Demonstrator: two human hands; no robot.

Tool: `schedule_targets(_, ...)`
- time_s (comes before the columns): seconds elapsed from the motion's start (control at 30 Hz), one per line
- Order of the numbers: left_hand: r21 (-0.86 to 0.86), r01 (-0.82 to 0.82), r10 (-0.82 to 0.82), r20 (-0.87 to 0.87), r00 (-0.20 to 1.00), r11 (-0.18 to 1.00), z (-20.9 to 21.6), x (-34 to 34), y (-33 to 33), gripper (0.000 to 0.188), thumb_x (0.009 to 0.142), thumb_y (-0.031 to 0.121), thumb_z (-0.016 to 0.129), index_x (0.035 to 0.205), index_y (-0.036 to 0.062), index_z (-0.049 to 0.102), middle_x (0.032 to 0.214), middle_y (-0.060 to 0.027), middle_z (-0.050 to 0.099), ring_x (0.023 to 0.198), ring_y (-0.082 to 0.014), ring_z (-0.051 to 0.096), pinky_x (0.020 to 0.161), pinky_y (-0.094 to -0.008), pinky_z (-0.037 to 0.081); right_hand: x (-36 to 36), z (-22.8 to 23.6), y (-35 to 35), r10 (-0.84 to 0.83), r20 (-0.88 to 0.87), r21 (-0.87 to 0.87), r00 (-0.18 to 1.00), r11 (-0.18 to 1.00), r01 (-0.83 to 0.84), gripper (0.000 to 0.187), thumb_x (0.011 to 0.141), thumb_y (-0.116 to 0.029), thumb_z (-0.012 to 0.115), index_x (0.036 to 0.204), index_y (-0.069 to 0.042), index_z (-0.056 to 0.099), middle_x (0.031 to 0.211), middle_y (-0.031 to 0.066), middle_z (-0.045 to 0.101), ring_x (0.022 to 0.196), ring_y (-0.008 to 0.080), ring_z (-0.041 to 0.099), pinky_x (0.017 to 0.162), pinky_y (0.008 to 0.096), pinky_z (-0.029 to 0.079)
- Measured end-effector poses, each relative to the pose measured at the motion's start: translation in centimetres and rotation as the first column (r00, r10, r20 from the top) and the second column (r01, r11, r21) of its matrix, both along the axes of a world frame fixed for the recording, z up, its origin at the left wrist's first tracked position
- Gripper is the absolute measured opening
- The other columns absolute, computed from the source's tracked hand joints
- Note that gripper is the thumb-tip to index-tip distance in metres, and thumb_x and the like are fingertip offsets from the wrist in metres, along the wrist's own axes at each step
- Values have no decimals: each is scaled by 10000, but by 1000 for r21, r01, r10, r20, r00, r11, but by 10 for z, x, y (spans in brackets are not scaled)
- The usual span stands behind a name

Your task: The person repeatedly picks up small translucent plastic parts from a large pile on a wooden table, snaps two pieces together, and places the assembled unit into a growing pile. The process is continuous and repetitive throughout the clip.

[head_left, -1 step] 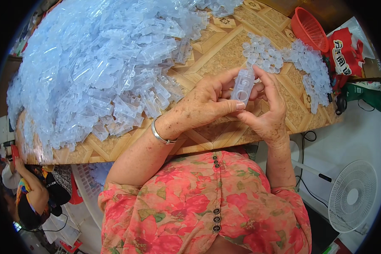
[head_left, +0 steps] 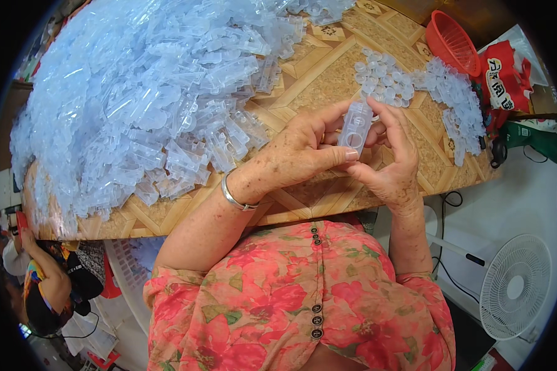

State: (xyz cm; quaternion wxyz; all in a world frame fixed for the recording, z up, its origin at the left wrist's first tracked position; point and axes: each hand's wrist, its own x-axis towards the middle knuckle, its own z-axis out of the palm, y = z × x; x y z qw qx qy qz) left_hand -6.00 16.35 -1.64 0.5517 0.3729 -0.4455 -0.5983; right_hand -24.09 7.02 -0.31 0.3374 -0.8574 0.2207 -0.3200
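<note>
Tabletop: wood-patterned.
Left edge: largely covered by a heap of plastic parts.
Left hand: closed on a clear piece.
Clear piece: held over the tabletop, right of its middle.
Right hand: fingertips closed on the same piece.
Far right corner: occupied by a red basket, small plastic bits strewn nearby.

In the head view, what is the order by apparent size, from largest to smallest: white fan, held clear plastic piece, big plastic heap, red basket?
1. Big plastic heap
2. White fan
3. Red basket
4. Held clear plastic piece
</note>
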Motion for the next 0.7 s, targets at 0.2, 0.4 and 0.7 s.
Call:
schedule_targets(0.2, 4, 32, -31, -60, 998, 999, -3, -1, 1, 665, 952, 114, 695, 1530, 26, 377, 1294, -70, 616, 1174, -142, 589, 950, -292, 518, -1, -2, 0, -3, -8, -53, 1000, 999, 3, 814, 581, -96, 884, 1336, -56, 582, 1224, 81, 587, 792, 153, 588, 718, 292, 528)
schedule_targets(0.4, 8, 54, -53, -110, 992, 999, -2, -2, 1, 661, 954, 128, 695, 1527, 28, 381, 1273, -68, 622, 1148, -132, 595, 945, -291, 524, -3, -2, 0, -10, -7, -49, 1000, 999, 10, 809, 576, -100, 868, 1333, -56, 585, 1213, 76, 587, 784, 154, 580, 711, 289, 522)
schedule_targets(0.7, 12, 81, -81, -14, 997, 997, -4, 0, 0, 625, 979, 133, 665, 1527, 31, 383, 1256, -66, 628, 1149, -138, 595, 943, -289, 534, -2, -3, 1, -13, -29, -15, 999, 1000, 12, 806, 562, -95, 863, 1319, -53, 590, 1214, 73, 590, 743, 143, 564, 680, 283, 515)
